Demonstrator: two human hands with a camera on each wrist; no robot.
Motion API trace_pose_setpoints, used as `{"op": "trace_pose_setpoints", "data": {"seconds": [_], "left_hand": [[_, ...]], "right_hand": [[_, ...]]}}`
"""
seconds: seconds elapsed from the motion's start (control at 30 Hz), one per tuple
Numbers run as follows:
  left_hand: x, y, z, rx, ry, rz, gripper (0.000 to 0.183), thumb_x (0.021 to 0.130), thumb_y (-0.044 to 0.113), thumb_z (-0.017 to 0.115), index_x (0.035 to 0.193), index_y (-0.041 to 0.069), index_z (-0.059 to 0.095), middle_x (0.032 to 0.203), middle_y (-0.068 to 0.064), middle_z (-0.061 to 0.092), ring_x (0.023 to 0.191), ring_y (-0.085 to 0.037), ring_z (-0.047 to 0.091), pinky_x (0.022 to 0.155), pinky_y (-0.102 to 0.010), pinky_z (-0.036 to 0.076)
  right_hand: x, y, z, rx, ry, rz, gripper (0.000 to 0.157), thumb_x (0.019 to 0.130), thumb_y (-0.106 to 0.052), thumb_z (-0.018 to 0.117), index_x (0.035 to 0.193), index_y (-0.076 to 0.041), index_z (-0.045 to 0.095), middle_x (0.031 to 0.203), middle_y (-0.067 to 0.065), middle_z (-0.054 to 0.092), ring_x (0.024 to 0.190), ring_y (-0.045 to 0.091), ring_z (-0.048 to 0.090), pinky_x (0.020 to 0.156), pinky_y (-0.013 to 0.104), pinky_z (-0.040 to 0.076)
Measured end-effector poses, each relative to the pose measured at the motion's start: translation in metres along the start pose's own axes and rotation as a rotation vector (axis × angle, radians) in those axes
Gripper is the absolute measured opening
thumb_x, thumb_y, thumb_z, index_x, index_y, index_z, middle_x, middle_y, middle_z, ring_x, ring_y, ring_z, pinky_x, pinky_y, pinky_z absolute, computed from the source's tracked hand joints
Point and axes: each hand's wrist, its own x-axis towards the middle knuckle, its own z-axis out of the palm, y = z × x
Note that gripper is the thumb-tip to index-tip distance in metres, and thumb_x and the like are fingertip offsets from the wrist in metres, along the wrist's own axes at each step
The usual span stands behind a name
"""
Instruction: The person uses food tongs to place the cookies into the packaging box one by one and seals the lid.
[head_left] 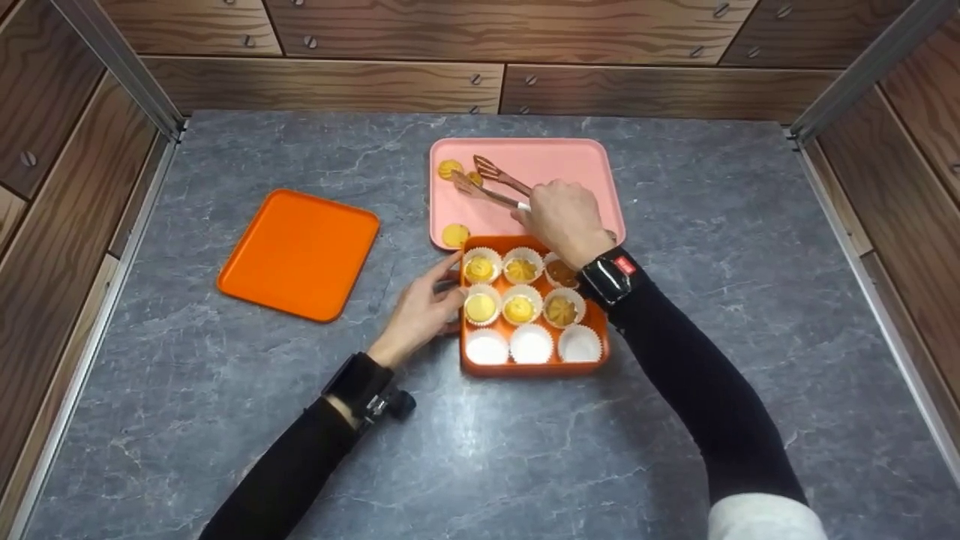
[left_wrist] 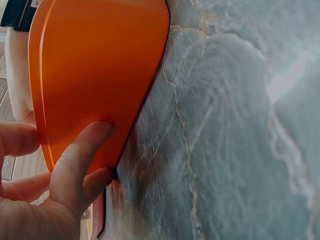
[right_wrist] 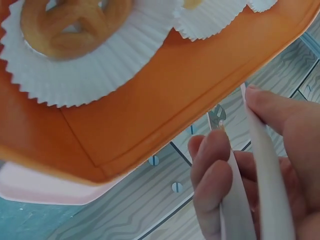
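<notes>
Head: The lid (head_left: 300, 255) lies near nine o'clock of the box (head_left: 534, 370), the pink tray (head_left: 574, 161) at twelve. The right arm (head_left: 667, 360) crosses the box's two-o'clock corner, partly hiding the tray. The right hand (head_left: 566, 217) grips tongs (head_left: 495, 199); their tips, at its ten o'clock, flank a small cookie (head_left: 475, 178) on the tray, contact unclear. Six of nine cups (head_left: 531, 343) hold cookies (head_left: 480, 307).

Left wrist: The left hand's (head_left: 420, 309) extended fingers (left_wrist: 80, 155) rest against the box's wall.

Right wrist: Fingers pinch the tongs; a pretzel (right_wrist: 80, 16) sits cupped at eleven o'clock.
</notes>
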Motion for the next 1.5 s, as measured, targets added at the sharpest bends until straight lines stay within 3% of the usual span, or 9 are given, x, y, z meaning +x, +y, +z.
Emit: {"op": "trace_pose_setpoints", "data": {"seconds": [0.5, 0.7, 0.93, 1.5], "left_hand": [[0.0, -0.001, 0.001, 0.0, 0.016, 0.011, 0.067, 0.099, 0.01, 0.062, 0.161, 0.021, 0.04, 0.143, -0.015, 0.053, 0.112, -0.025, 0.069, 0.071, -0.04, 0.066], [-0.001, 0.001, 0.001, 0.023, 0.013, 0.003, 0.067, 0.099, 0.012, 0.062, 0.161, 0.022, 0.04, 0.143, -0.014, 0.053, 0.109, -0.025, 0.07, 0.071, -0.041, 0.066], [-0.002, 0.003, 0.0, 0.042, 0.015, 0.013, 0.067, 0.099, 0.012, 0.063, 0.161, 0.022, 0.039, 0.145, -0.014, 0.053, 0.105, -0.025, 0.071, 0.066, -0.043, 0.065], [-0.001, 0.0, 0.0, -0.022, 0.007, -0.001, 0.066, 0.1, 0.012, 0.063, 0.161, 0.022, 0.04, 0.145, -0.016, 0.052, 0.116, -0.029, 0.068, 0.074, -0.038, 0.066]], "right_hand": [[-0.02, 0.027, -0.002, 0.046, 0.097, -0.057, 0.046, 0.096, -0.044, 0.073, 0.081, 0.0, 0.068, 0.074, 0.015, 0.064, 0.065, 0.035, 0.064, 0.059, 0.052, 0.057], [-0.031, 0.038, -0.003, 0.052, 0.077, -0.05, 0.046, 0.096, -0.044, 0.073, 0.088, 0.001, 0.07, 0.076, 0.016, 0.064, 0.065, 0.036, 0.064, 0.058, 0.054, 0.057], [-0.038, 0.047, -0.002, 0.02, 0.085, -0.056, 0.047, 0.096, -0.045, 0.073, 0.084, 0.0, 0.068, 0.074, 0.016, 0.063, 0.064, 0.039, 0.065, 0.057, 0.056, 0.056], [-0.036, 0.051, 0.002, 0.014, 0.028, -0.04, 0.05, 0.096, -0.048, 0.07, 0.091, 0.001, 0.069, 0.079, 0.017, 0.065, 0.065, 0.04, 0.064, 0.056, 0.054, 0.055]]}}
